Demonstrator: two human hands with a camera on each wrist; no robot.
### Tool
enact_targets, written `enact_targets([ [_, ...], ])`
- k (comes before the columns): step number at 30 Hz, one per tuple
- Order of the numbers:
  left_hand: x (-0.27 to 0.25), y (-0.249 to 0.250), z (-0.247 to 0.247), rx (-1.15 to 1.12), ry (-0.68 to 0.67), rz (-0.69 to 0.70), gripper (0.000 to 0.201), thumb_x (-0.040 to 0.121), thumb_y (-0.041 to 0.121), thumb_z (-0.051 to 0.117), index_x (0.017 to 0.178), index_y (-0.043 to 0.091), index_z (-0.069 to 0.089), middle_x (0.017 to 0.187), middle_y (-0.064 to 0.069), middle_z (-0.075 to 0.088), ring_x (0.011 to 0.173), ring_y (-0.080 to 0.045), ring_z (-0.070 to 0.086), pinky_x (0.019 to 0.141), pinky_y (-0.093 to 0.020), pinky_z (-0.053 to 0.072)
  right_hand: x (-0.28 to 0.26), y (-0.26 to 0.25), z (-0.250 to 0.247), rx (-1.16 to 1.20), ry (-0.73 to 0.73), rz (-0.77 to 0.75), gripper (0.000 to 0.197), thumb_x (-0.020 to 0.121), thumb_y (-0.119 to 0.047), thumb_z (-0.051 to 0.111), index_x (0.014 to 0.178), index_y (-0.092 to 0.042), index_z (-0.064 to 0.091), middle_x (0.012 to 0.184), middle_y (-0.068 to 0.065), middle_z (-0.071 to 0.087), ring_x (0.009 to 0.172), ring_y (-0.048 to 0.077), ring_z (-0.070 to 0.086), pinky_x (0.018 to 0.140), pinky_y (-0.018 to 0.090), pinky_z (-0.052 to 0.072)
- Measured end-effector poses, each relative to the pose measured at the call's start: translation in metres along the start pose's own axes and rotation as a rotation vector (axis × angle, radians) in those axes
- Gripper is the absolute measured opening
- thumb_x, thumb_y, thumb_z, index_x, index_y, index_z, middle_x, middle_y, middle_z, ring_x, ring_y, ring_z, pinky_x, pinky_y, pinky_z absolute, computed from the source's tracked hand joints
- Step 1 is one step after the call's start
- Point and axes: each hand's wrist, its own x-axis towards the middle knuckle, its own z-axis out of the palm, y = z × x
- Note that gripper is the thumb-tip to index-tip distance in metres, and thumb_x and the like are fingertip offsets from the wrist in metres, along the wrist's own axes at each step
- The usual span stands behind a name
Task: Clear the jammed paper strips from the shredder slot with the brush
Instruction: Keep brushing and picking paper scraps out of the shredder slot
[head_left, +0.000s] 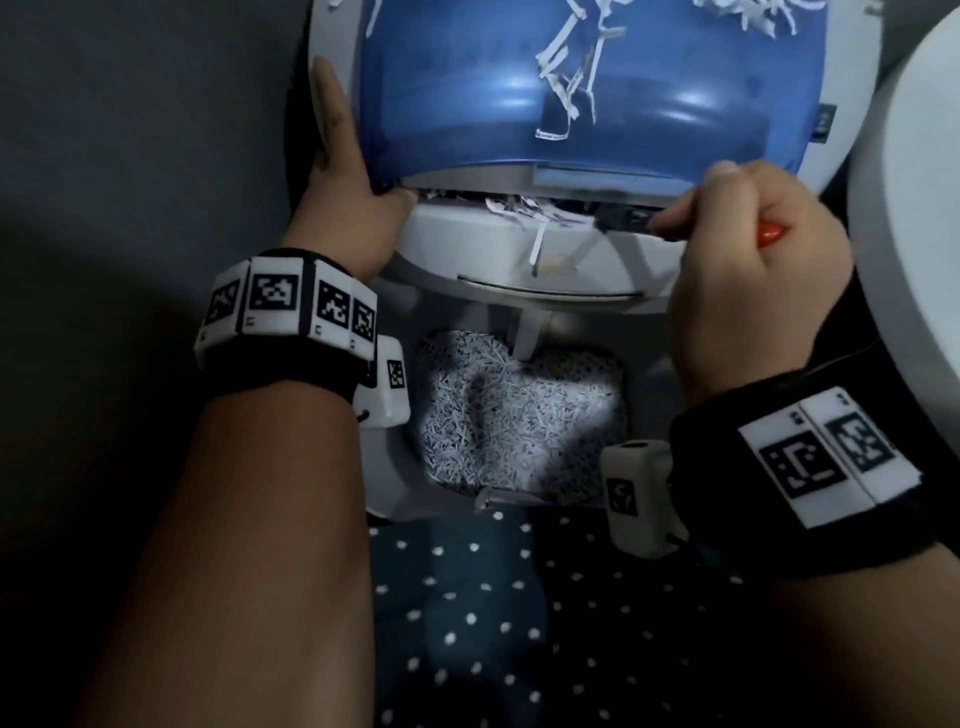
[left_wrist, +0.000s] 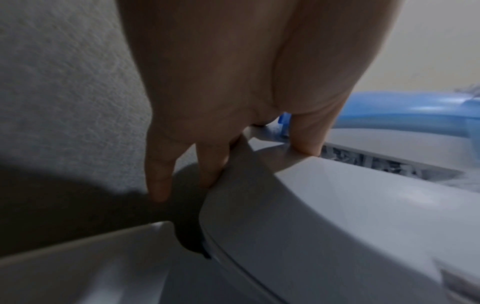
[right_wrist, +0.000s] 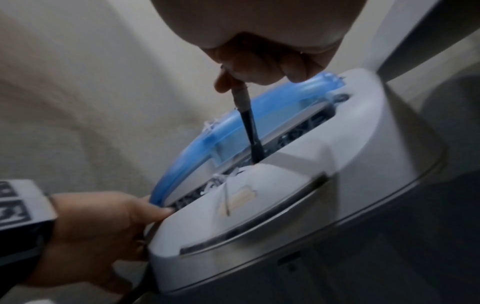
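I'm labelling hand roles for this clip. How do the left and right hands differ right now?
The left hand lies with straight fingers along the shredder side, thumb at the slot's end; the right hand curls round the brush. The left holds no tool; the right pokes bristles into the slot. Both wear marker wristbands.

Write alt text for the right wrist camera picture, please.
The right hand grips a brush whose dark tip pokes into the shredder slot beneath a raised blue cover. The left hand steadies the grey shredder.

Head looks down; wrists close, sharing shredder (head_left: 519, 249) slot.
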Motion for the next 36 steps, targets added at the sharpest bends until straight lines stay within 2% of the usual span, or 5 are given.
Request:
enact_targets([
  [6,-0.003,0.004,0.001,0.0,0.006,0.002,0.097,0.099,0.016,0.053,0.152,0.026,-0.027,0.165,-0.001,0.018,0.143,-0.014,0.029,0.109,-0.022,0.022,-0.006,0.02,0.013,-0.143,-0.123,0.082,0.032,0.097,-0.037,0.049,0.086,-0.012,0.066,0.075,0.003,0.067,0.077,0.025,0.063,0.073,0.033,0.047],
  [12,-0.004,0.007,0.002,0.014,0.004,0.0,0.096,0.1,0.016,0.054,0.152,0.023,-0.027,0.164,-0.001,0.018,0.143,-0.017,0.031,0.116,-0.029,0.027,-0.013,0.013,0.022,0.042,-0.249,0.104,0.021,0.093,-0.035,0.052,0.075,-0.033,0.062,0.06,-0.011,0.06,0.067,0.018,0.062,0.073,0.043,0.055],
  [19,-0.002,0.005,0.002,-0.008,0.004,0.0,0.097,0.099,0.016,0.054,0.152,0.023,-0.027,0.163,0.0,0.021,0.142,-0.016,0.033,0.111,-0.025,0.029,-0.028,0.008,0.041,0.1,-0.397,0.103,0.011,0.094,-0.036,0.056,0.084,-0.034,0.06,0.068,-0.01,0.065,0.074,0.017,0.066,0.078,0.045,0.056],
  [23,-0.001,0.003,0.002,0.0,0.01,-0.002,0.095,0.1,0.016,0.052,0.152,0.024,-0.027,0.163,-0.004,0.022,0.141,-0.019,0.036,0.103,-0.019,0.025,-0.01,0.013,0.037,0.206,-0.139,0.217,0.019,0.08,-0.039,0.054,0.066,-0.035,0.066,0.059,-0.01,0.061,0.064,0.021,0.058,0.067,0.046,0.051],
  [36,0.004,-0.003,0.002,-0.004,0.002,-0.001,0.098,0.098,0.019,0.053,0.151,0.03,-0.029,0.161,-0.005,0.028,0.137,-0.023,0.043,0.111,-0.03,0.031,-0.027,0.007,0.057,0.228,-0.35,0.206,0.016,0.09,-0.038,0.056,0.076,-0.03,0.058,0.059,-0.007,0.059,0.063,0.019,0.063,0.07,0.042,0.056],
])
